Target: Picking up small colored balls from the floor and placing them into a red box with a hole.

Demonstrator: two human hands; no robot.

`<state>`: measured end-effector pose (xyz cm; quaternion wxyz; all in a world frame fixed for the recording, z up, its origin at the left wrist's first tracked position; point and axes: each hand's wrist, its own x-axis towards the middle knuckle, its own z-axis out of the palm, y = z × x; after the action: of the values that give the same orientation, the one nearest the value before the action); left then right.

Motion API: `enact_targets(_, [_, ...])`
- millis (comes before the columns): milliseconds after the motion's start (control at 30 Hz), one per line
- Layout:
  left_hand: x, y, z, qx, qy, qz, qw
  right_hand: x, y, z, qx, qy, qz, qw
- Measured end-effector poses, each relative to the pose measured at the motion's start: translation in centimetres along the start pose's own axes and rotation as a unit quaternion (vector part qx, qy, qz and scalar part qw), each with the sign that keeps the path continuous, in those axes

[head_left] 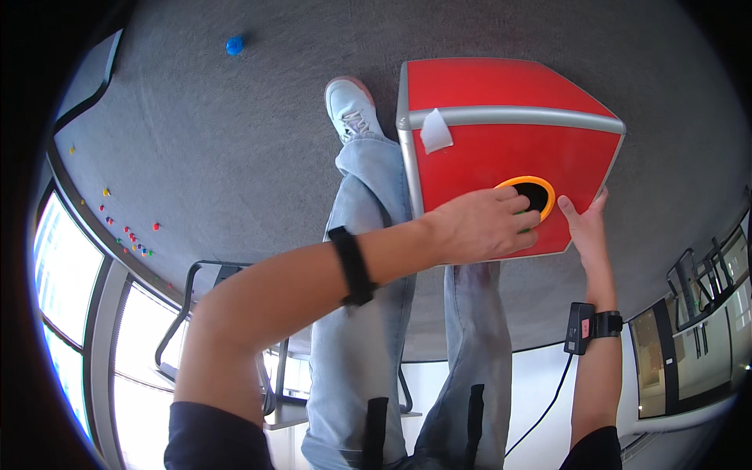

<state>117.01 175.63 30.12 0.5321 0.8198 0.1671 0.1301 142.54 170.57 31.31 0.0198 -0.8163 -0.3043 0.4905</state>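
A red box [470,154] with silver edge trim sits at my legs, a round black opening [535,193] with a yellow-orange rim in its face. My left hand [487,225] reaches across to this opening, fingers curled at its left and lower edge. A sliver of green shows by the fingertips; what they hold, if anything, is mostly hidden. My right hand [585,227] grips the box's right edge, its thumb on the red face and its other fingers partly hidden behind the edge. A torn white paper piece [435,132] clings near the box's upper left corner.
On the grey carpet [258,141], a blue ball [234,45] lies far left. Several small coloured balls [133,237] are scattered near the windows. A dark-framed chair [192,274] stands left of my legs. From my right wrist device [579,329] hangs a black cable [548,411].
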Motion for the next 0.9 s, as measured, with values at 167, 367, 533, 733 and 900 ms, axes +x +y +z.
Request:
enact_targets(167, [1.4, -0.9, 2.8, 0.073, 0.031, 0.04, 0.996, 0.3, 0.0, 0.5, -0.02, 0.02, 0.015, 0.999])
enact_targets(367, [-4.6, -12.1, -8.0, 0.205, 0.431, -0.21, 0.853, 0.0, 0.7, -0.5, -0.065, 0.055, 0.016, 0.996])
enact_targets(533, [-20.5, -25.9, -13.4, 0.178, 0.314, -0.628, 0.69, 0.1, 5.0, -1.0, -0.074, 0.053, -0.056, 0.994])
enact_targets(733, [-24.6, -29.4, -16.8, 0.114, 0.182, -0.715, 0.666, -0.4, 6.2, -3.1, -0.083, 0.054, -0.069, 0.993])
enact_targets(900, [-26.1, -32.3, -15.6, 0.185, 0.143, -0.648, 0.725, -0.8, 5.0, -2.4, -0.108, 0.068, -0.025, 0.991])
